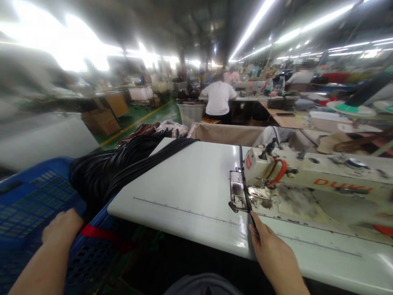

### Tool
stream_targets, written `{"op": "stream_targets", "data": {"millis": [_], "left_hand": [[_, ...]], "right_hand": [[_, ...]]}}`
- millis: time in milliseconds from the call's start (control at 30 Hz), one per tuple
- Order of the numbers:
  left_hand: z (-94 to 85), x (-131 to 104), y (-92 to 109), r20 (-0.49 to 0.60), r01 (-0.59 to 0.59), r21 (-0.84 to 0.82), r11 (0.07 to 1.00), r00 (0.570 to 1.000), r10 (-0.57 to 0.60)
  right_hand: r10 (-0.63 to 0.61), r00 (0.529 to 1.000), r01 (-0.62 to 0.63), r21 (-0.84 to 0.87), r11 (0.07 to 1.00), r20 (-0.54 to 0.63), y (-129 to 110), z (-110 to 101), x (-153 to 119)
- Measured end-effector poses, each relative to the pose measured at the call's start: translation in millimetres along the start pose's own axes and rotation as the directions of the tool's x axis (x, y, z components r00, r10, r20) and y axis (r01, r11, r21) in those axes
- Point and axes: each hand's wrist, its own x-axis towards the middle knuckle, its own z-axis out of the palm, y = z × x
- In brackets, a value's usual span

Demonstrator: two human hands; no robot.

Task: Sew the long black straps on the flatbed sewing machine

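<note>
A white sewing machine [307, 176] stands on the right of a white table [190, 184]. A narrow black strip [245, 180] runs under its head, past the metal plate, toward the front edge. My right hand [270, 246] is closed on the near end of this strip, with a thin metal item showing at the fingers. At the left, my left hand [63, 225] is at a blue basket [33, 180], beside the lower end of a bundle of black strips [113, 164]. Its fingers are bent and partly hidden, so what they hold is unclear.
The black bundle lies over the table's left corner and the basket. A red band [101, 233] hangs at the basket's rim. Behind the table is a beige cloth-lined bin [227, 133]. A person in a white shirt [218, 98] sits farther back. Cardboard boxes [102, 121] stand at left.
</note>
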Motion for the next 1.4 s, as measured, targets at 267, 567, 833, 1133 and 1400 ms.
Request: {"op": "stream_targets", "data": {"millis": [267,567,833,1133,1400], "left_hand": [[-5.2,-12,88,-0.408,-0.402,-0.084,0.912,0.848,0.337],[-2.9,-127,261,-0.434,-0.798,-0.481,0.363,0.577,0.692],[-11.5,-263,385,-0.348,-0.847,-0.529,-0.051,0.162,0.923],[-9.0,-285,415,-0.388,-0.931,-0.359,-0.072,0.078,0.918],[-15.9,-289,413,-0.354,-0.97,-0.241,-0.024,0.065,0.933]], "right_hand": [[0.032,0.999,-0.032,0.014,0.999,-0.004,-4,-1,1],[0.096,0.99,-0.094,-0.03,0.995,0.104,-18,-17,1],[0.124,0.976,-0.128,0.008,0.992,0.18,-23,-26,1],[0.161,0.986,-0.165,0.406,0.899,0.044,-3,-19,-5],[0.322,0.947,-0.23,0.694,0.682,-0.003,8,-13,-4]]}}
